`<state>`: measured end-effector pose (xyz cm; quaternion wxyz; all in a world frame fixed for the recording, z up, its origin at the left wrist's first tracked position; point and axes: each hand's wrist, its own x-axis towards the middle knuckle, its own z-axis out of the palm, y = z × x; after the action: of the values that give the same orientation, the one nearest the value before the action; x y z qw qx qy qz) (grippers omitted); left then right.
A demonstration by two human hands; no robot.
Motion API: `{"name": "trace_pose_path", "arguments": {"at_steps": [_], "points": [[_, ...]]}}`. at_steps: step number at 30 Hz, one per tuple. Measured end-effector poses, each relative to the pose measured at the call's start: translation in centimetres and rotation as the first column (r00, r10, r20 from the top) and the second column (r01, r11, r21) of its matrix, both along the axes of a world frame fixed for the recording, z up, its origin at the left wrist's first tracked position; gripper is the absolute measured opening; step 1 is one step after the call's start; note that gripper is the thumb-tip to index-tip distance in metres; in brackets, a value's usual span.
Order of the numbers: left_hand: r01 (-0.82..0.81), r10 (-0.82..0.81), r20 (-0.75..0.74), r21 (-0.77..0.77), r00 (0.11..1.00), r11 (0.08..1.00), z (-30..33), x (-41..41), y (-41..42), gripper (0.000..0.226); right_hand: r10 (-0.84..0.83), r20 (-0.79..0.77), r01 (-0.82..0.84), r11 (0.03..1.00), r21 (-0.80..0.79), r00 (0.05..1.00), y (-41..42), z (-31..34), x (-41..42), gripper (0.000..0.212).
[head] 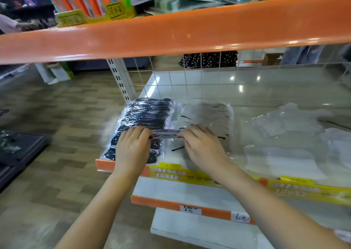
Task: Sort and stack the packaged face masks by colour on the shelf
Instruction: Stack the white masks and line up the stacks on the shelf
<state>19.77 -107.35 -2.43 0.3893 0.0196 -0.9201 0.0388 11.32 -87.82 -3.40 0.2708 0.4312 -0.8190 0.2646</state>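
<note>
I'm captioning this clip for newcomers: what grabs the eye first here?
The glossy orange shelf beam across the top. Below it, the left hand and right hand pinch a plastic-wrapped mask pack over the stack of black packaged masks at the shelf's left end.

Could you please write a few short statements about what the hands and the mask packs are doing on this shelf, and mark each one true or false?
1. Both hands hold one pack between them. True: the left hand and right hand pinch the ends of a pack of masks.
2. The stack of black masks lies at the left end of the shelf. True.
3. The white masks are piled on top of the black ones. False: they lie apart, to the right.
4. The held pack rests flat on the floor. False: it is held above the shelf.
</note>
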Motion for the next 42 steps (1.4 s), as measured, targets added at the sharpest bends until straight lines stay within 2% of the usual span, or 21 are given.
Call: {"name": "trace_pose_path", "arguments": {"at_steps": [6, 9, 12, 16, 21, 25, 29, 35, 40, 42], "points": [[-0.064, 0.055, 0.096, 0.092, 0.994, 0.994, -0.9, 1.7, -4.3, 0.019, 0.15, 0.167, -0.166, 0.982, 0.087, 0.974, -4.8, -2.0, 1.6, 0.026], [-0.133, 0.11, 0.183, 0.122, 0.977, 0.984, -2.1, 2.2, -6.2, 0.014, 0.165, 0.24, -0.203, 0.969, 0.143, 0.957, -6.8, -2.9, 2.1, 0.025], [-0.186, 0.144, 0.281, 0.127, 0.949, 0.974, -3.3, 2.7, -7.7, 0.033, 0.165, 0.315, -0.231, 0.955, 0.186, 0.935, -8.2, -3.9, 2.4, 0.023], [-0.191, 0.127, 0.395, 0.127, 0.91, 0.973, -4.6, 3.1, -8.7, 0.035, 0.138, 0.382, -0.241, 0.941, 0.238, 0.914, -9.2, -4.7, 2.8, 0.025], [-0.261, 0.157, 0.503, 0.145, 0.85, 0.954, -5.3, 3.4, -8.9, 0.021, 0.093, 0.388, -0.222, 0.927, 0.303, 0.917, -9.9, -5.5, 3.0, 0.028], [-0.305, 0.182, 0.532, 0.153, 0.827, 0.94, -5.0, 3.7, -8.8, 0.012, 0.068, 0.372, -0.193, 0.93, 0.312, 0.926, -10.8, -5.9, 3.4, 0.028], [-0.433, 0.241, 0.618, 0.179, 0.748, 0.884, -4.0, 3.9, -7.4, 0.036, 0.085, 0.313, -0.18, 0.941, 0.288, 0.946, -11.0, -6.2, 3.8, 0.026], [-0.439, 0.216, 0.734, 0.122, 0.643, 0.89, -4.6, 3.4, -6.8, 0.059, 0.017, 0.304, -0.115, 0.944, 0.31, 0.953, -10.3, -6.5, 4.4, 0.041], [-0.404, 0.163, 0.713, 0.182, 0.682, 0.896, -5.3, 3.3, -6.6, 0.061, -0.004, 0.314, -0.121, 0.918, 0.378, 0.949, -10.0, -6.2, 4.5, 0.045], [-0.413, 0.183, 0.711, 0.163, 0.679, 0.896, -5.4, 3.3, -6.6, 0.055, 0.008, 0.31, -0.13, 0.919, 0.373, 0.951, -9.9, -6.0, 4.4, 0.046]]}}
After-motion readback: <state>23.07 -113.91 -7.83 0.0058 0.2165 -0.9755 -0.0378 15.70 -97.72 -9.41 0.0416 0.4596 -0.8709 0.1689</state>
